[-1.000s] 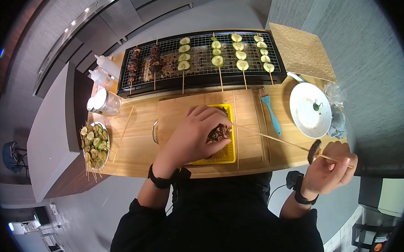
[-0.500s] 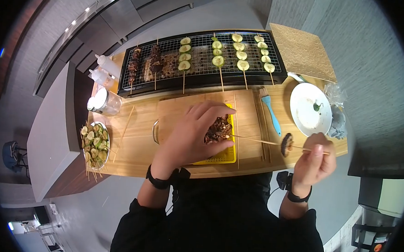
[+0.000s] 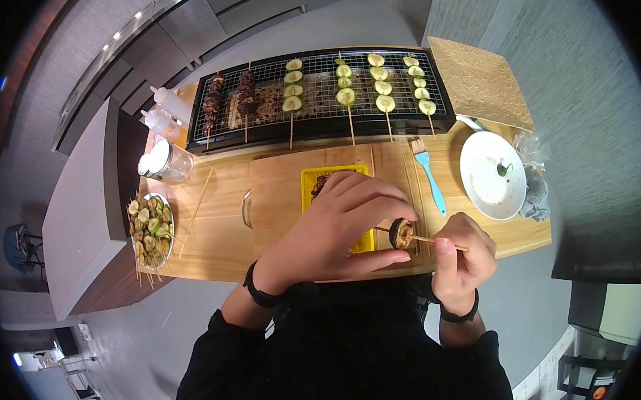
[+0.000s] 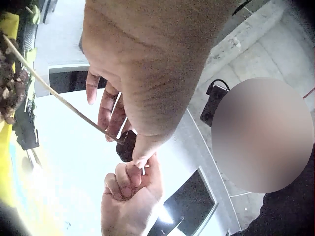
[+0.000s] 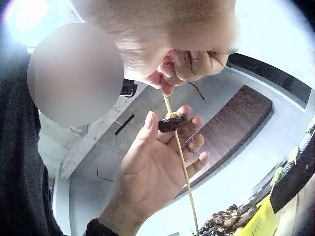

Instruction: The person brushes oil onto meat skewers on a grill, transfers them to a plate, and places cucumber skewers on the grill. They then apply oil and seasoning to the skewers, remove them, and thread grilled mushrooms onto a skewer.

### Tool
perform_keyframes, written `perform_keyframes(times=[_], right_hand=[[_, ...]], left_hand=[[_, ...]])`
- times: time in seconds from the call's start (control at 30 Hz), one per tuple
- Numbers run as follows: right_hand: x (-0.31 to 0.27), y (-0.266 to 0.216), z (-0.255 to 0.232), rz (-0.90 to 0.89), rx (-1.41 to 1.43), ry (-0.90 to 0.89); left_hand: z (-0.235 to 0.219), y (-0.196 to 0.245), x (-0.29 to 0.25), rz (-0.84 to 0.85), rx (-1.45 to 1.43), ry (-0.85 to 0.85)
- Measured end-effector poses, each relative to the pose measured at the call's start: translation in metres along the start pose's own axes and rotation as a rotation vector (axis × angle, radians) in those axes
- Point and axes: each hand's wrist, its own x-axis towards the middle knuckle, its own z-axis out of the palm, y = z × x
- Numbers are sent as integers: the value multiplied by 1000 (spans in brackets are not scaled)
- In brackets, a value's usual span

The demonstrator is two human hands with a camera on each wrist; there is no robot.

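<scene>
In the head view the right hand pinches a wooden skewer near one end. One dark-rimmed, mushroom-like slice is threaded on it, between the spread thumb and fingers of the left hand. The right wrist view shows the left palm facing up with fingers loosely bent around the slice; whether they touch it is unclear. The skewer extends past the slice toward dark food chunks. Those lie in a yellow basket, partly hidden behind the left hand.
Behind the cutting board, a black grill holds meat and green slice skewers. To the right are a blue brush and white pan. On the left stand bottles, a jar and a plate of skewered slices.
The right hand has moved left with the skewer and slice. The left hand has shifted right from over the basket, so its fingers now surround the slice.
</scene>
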Motion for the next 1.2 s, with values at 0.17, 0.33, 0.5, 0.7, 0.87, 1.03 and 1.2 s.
perform_keyframes(times=[0.17,0.33,0.5,0.7,0.87,1.03,1.2], right_hand=[[0,0,0,-27,-27,9],[-2,2,0,-40,-39,15],[-3,2,0,-43,-35,11],[-3,1,0,-40,-31,4],[-6,2,-1,-40,-35,10],[-8,2,-2,-26,-36,9],[-8,2,-4,-18,-27,6]], left_hand=[[0,-1,0,11,6,-6],[-3,1,1,11,22,-27],[-4,1,1,4,27,-44],[-6,2,1,-4,40,-67],[-6,1,1,-8,42,-82],[-6,2,1,-8,46,-88],[-7,3,1,-10,33,-106]])
